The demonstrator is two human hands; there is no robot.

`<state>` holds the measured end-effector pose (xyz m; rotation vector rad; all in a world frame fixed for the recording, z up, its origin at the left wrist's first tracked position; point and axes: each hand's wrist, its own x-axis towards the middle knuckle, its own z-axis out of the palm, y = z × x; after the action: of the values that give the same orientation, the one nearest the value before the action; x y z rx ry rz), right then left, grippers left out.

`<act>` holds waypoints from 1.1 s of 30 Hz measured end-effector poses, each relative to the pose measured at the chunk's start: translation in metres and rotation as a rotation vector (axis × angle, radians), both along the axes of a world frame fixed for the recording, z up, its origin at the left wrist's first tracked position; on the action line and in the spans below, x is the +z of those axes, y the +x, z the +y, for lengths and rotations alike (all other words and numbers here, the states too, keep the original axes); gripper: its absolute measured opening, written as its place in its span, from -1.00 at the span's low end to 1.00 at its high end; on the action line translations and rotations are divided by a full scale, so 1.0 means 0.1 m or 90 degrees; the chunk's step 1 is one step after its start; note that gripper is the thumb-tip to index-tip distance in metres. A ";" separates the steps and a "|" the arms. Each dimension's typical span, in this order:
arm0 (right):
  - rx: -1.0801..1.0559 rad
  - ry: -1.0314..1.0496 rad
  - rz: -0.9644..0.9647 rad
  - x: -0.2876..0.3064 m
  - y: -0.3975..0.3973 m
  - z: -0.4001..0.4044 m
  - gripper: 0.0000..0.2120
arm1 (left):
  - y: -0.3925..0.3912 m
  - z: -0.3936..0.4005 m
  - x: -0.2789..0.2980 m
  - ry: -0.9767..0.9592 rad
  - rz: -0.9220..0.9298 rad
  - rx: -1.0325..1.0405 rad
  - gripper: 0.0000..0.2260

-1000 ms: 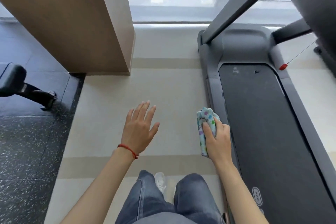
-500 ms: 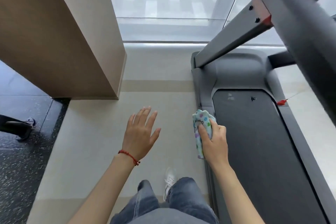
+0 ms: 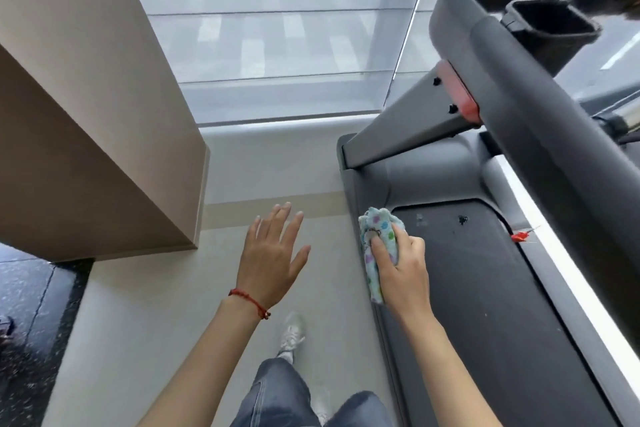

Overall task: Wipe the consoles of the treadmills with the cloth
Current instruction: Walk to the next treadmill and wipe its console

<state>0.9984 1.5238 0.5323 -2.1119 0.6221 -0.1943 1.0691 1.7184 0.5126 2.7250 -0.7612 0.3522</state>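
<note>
My right hand (image 3: 403,269) grips a bunched pale-blue cloth (image 3: 375,241) with coloured dots, held over the left side rail of the treadmill (image 3: 485,288). My left hand (image 3: 273,253) hovers flat over the floor, fingers spread, holding nothing; a red string bracelet sits on its wrist. The treadmill's dark grey console (image 3: 512,55) with a black cup holder (image 3: 550,28) rises at the upper right, well above and beyond the cloth. A red safety clip (image 3: 519,236) hangs on its cord over the belt.
A tan wall pillar (image 3: 97,132) stands at the left, its corner close to my left hand. A window with a grey blind (image 3: 277,45) lies ahead. Dark speckled flooring (image 3: 27,340) is at the lower left. My jeans and white shoes (image 3: 292,333) are below.
I have walked forward and the view has tilted up, so the console and cup holder came into sight. Both hands kept their pose, the right still holding the cloth.
</note>
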 end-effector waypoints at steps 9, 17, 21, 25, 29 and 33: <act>-0.093 -0.013 -0.109 0.55 1.21 -0.22 -0.64 | 1.47 -0.41 0.43 -0.053 -0.084 -0.108 -0.57; -0.155 -0.066 -0.259 1.34 1.94 -0.54 -0.61 | 2.42 -1.02 1.16 -0.103 -0.170 -0.199 -0.55; -0.183 -0.111 -0.336 1.81 2.21 -0.79 -0.58 | 2.70 -1.40 1.57 -0.129 -0.209 -0.240 -0.53; -0.223 -0.176 -0.375 2.24 2.43 -1.13 -0.54 | 2.90 -1.81 1.94 -0.162 -0.240 -0.276 -0.53; -0.244 -0.251 -0.385 2.50 2.58 -1.56 -0.55 | 3.05 -2.24 2.18 -0.182 -0.269 -0.294 -0.54; -0.265 -0.313 -0.387 2.73 2.67 -2.08 -0.56 | 3.14 -2.70 2.35 -0.197 -0.286 -0.302 -0.53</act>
<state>1.2650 1.3161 0.8052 -2.1772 0.6723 -1.2793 1.3827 1.4485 0.7472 2.1096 -1.3077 0.8941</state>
